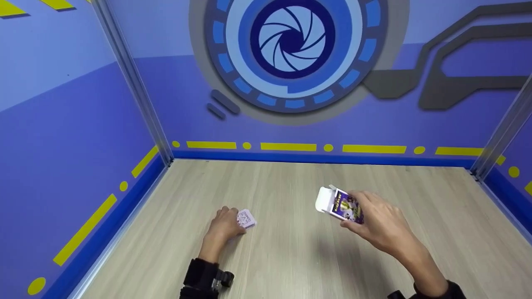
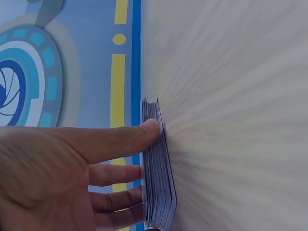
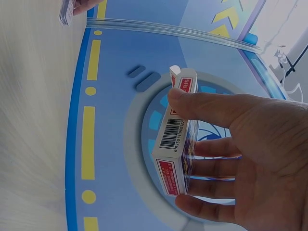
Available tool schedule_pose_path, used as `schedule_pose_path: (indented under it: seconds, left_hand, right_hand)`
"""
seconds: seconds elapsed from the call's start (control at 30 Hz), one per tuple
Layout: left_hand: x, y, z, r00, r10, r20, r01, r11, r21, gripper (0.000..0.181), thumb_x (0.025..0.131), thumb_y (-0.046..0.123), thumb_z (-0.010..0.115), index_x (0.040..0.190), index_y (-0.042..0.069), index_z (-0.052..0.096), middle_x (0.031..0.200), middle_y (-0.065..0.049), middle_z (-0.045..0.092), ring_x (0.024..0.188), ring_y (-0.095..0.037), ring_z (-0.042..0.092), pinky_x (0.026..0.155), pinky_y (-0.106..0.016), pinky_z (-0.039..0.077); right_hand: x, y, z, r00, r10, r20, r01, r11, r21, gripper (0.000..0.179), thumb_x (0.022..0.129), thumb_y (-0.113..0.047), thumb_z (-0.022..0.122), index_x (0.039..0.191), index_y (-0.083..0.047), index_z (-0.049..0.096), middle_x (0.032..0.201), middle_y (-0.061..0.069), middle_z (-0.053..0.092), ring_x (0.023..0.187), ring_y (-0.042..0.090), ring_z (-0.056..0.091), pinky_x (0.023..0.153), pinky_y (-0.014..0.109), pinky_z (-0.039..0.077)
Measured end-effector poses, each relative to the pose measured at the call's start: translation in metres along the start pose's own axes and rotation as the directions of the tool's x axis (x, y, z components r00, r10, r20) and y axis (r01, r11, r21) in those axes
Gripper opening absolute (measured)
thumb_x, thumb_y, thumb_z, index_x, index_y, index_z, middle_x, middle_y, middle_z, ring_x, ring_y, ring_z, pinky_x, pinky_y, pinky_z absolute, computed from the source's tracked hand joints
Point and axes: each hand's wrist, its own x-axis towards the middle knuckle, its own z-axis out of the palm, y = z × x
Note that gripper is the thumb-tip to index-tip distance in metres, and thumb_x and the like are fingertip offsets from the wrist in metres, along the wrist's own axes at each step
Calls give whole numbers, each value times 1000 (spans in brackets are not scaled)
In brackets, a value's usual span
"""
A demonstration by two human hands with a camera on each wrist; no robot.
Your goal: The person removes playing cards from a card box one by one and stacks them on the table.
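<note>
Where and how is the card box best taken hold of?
Probably pinch the card box by its narrow long sides, coming from the closed end, on the right: the box is flat, and the flap at its left end stands open and could bend.

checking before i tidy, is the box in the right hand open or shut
Open: the box in the right hand has its white end flap swung outward in the head view.
</note>
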Motion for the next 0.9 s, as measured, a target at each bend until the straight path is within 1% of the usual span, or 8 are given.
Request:
schedule_pose_path:
  seconds: [0.17,0.4,0.5,0.57,0.67,0.77,0.83,0.9]
  left_hand:
    - [0,0,0,1000,5,5,-5,1000,20,58,77,13,91,124,-9,64,107,-18,59,102,-33,55,92,-53,49]
    - [-4,0,-8,999,-17,27,17,1000,-10,80,79,23,89,140,-12,51,125,-26,55,116,-39,52,102,-58,43]
    - [-7,4,-14,1000,-2,-27,2,1000,-18,76,84,25,86,141,-13,51,129,-29,54,122,-43,51,104,-61,41]
    - [-10,11,-19,995,39,-97,-40,999,-16,68,88,24,83,139,-11,55,130,-29,56,124,-44,53,104,-60,43]
    - [-16,29,-26,963,143,-228,-153,988,-27,51,91,20,80,132,-4,64,125,-22,64,119,-39,60,99,-53,49]
    - [-26,53,-30,906,252,-340,-286,957,-52,30,93,17,78,120,4,72,113,-12,70,107,-28,67,89,-44,55]
    - [-34,70,-31,867,310,-391,-367,927,-76,19,95,16,76,112,8,74,105,-6,71,99,-22,68,83,-39,56]
    - [-42,84,-32,835,354,-420,-433,895,-106,11,96,15,74,107,10,74,101,-2,71,94,-17,67,79,-36,56]
  right_hand:
    - [-1,0,1,1000,-2,-6,2,1000,6,67,78,-33,92,130,-4,63,114,13,68,91,25,63,67,44,51]
    - [-1,0,2,1000,-6,-8,6,1000,15,67,77,-33,92,129,-4,63,109,11,67,86,22,62,64,40,49]
    - [-1,-1,1,1000,1,0,-1,1000,22,67,77,-32,92,130,-4,63,111,11,67,87,22,61,65,39,49]
    - [-1,-2,0,1000,5,6,-5,1000,26,67,78,-32,92,131,-4,62,112,11,67,88,22,61,66,40,50]
    - [0,-4,0,1000,8,11,-8,999,36,68,77,-29,93,132,-4,62,113,12,66,91,23,61,69,41,51]
    - [0,-6,0,1000,5,13,-6,999,51,68,76,-26,94,132,-4,62,115,12,65,94,24,61,73,44,53]
    - [-1,-7,1,1000,-1,10,0,998,59,69,75,-24,95,132,-4,62,117,13,65,97,25,62,74,45,54]
    - [-1,-8,2,1000,-15,4,14,998,64,69,74,-23,95,132,-4,62,119,14,65,99,26,62,74,46,54]
